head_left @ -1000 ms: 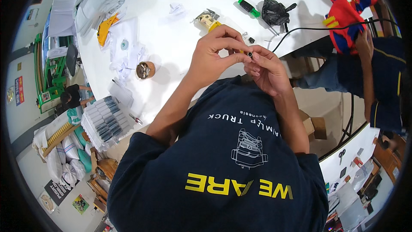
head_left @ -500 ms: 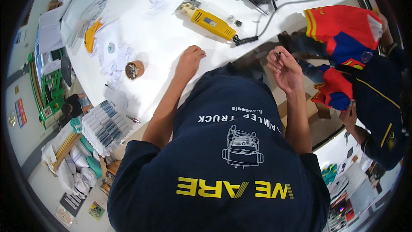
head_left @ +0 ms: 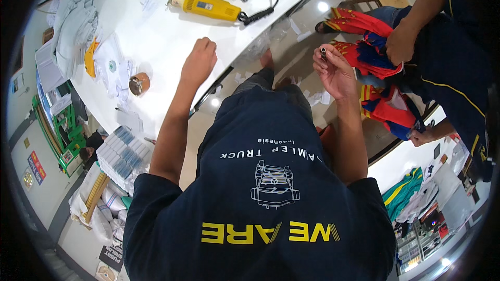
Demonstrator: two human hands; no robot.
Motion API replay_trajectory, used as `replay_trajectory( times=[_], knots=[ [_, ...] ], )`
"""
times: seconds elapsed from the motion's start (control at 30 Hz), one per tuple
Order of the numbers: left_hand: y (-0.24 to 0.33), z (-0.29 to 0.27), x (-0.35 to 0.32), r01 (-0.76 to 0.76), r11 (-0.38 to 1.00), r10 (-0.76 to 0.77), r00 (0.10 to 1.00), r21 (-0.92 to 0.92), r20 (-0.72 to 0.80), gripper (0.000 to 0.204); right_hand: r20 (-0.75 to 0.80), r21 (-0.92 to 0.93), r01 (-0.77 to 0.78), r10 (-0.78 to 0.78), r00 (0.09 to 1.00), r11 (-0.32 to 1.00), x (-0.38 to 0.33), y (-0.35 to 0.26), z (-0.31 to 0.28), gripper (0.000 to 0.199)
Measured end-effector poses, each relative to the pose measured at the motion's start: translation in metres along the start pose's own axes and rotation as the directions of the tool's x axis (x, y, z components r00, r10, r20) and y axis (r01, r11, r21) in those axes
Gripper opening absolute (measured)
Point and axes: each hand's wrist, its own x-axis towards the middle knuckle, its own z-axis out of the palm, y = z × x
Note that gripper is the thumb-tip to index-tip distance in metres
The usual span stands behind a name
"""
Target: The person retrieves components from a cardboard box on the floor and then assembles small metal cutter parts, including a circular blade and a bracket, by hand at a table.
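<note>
My left hand (head_left: 199,62) rests as a loose fist on the white table (head_left: 156,36), near its front edge, with nothing visible in it. My right hand (head_left: 333,70) is raised off the table to the right, over the floor. It pinches a small dark cylindrical part (head_left: 323,52) between thumb and fingertips. A yellow power tool (head_left: 211,6) lies on the table beyond my left hand, its black cord (head_left: 260,11) trailing to the right.
A brown tape roll (head_left: 138,83) and a pile of white fabric (head_left: 73,26) sit on the table's left. A stack of white packets (head_left: 122,156) lies lower left. At right, another person handles a red, blue and yellow garment (head_left: 375,47).
My hands, joined over the table a second ago, have parted. The left dropped onto the table; the right swung out to the right with the small part. The view shifted toward the floor.
</note>
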Motion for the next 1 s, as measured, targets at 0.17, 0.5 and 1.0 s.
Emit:
replay_trajectory(
  times=[0.17,0.5,1.0],
  knots=[
    [0.041,-0.002,-0.008,0.221,0.937,-0.236,0.972,-0.272,-0.023,0.012,-0.095,-0.038,-0.045,0.042,0.995,0.998,-0.049,0.014,-0.041,0.015],
    [0.141,0.147,-0.011,0.387,0.589,-0.258,0.922,-0.709,0.289,0.013,-0.202,0.066,0.017,-0.003,0.979,0.998,-0.088,0.085,-0.163,0.017],
    [-0.015,0.683,0.092,0.510,0.817,-0.331,0.798,-0.271,0.504,0.014,-0.415,0.108,0.264,-0.198,0.888,0.958,-0.003,0.183,-0.436,0.019]
  ],
)
